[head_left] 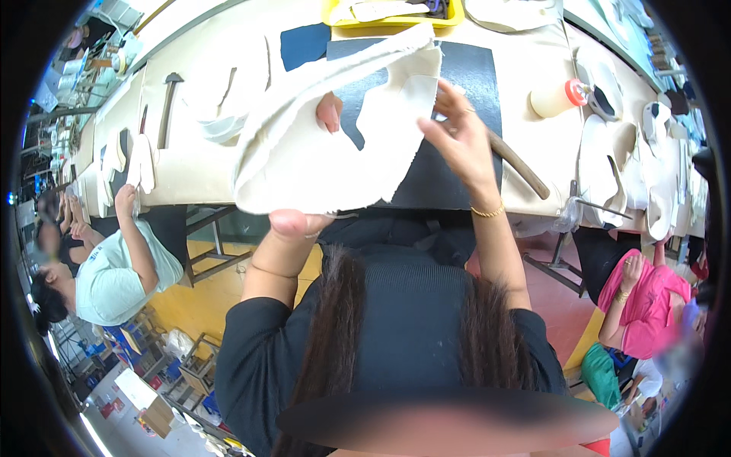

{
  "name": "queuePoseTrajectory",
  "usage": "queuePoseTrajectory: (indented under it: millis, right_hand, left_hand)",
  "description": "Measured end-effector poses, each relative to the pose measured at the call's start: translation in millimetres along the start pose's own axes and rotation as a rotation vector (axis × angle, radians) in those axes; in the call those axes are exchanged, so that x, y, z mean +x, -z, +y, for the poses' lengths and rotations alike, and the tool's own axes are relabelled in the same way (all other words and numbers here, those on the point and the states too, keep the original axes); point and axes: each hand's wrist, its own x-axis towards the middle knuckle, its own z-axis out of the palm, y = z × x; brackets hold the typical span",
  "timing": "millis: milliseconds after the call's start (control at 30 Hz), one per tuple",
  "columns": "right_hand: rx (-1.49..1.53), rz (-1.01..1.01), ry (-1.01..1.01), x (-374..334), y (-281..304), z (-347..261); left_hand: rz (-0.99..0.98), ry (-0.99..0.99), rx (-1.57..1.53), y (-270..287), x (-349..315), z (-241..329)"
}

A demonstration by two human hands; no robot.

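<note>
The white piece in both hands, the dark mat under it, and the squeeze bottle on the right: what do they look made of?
White piece: looks like woven cloth or canvas, matte; it folds limply and its edges look slightly frayed. Dark mat: flat, matte, probably rubber or plastic sheet; hard to tell. Bottle: translucent cream plastic with a red cap. Left hand and right hand pinch the cloth.

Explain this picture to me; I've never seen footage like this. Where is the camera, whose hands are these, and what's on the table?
The one picture comes from a fisheye camera worn on a person's head, looking down, so edges bend. The left hand and right hand are the wearer's own bare hands; together they hold up a cut piece of cream fabric. Below it is a workbench with a dark mat, a hammer, a curved wooden tool, a squeeze bottle with a red cap, a yellow tray and more cream pieces. Co-workers sit either side.
</note>
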Motion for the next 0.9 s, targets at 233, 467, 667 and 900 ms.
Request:
queuePoseTrajectory:
  millis: [233,467,667,900]
  right_hand:
    - [0.017,-0.188,-0.295,5.2,-20.0,-11.7]
    - [-0.091,-0.217,-0.318,-0.5,-16.7,-16.4]
    - [-0.158,-0.222,-0.301,-1.4,-17.4,-6.9]
    - [0.173,-0.127,-0.124,-3.7,-16.6,5.8]
  left_hand:
    - [-0.01,0.068,0.061,-7.9,2.5,-16.4]
    - [0.002,0.135,0.105,4.2,36.0,-27.1]
    - [-0.193,0.085,0.039,-15.5,18.7,27.4]
    - [-0.141,0.462,0.148,-36.6,39.8,70.3]
